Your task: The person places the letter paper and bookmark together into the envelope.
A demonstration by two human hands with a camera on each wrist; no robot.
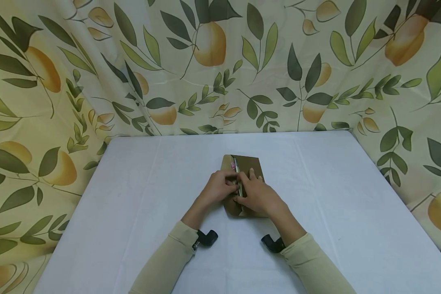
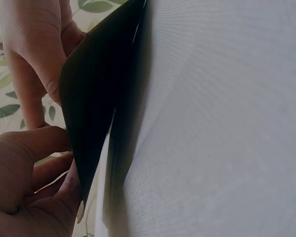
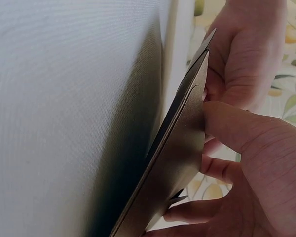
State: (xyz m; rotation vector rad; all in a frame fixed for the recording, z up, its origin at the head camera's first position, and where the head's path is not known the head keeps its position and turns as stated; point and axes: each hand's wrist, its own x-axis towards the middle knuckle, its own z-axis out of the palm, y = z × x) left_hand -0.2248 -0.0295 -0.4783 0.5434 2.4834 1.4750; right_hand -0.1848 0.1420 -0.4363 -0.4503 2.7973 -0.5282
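A brown paper envelope lies on the table, its flap folded open to the left. Along the opening a thin strip of the contents shows, pale with some pink; what it is cannot be told. My left hand is at the opening, its thumb and fingers bent together at the flap side. My right hand holds the envelope's body, thumb and forefinger at the opening's edge, other fingers over the front. In the right wrist view the envelope is seen edge-on, with the right thumb against its edge.
A white cloth covers the table. Behind and beside it hang curtains printed with leaves and fruit. A black wrist camera sits at the left cuff, and another camera at the right cuff.
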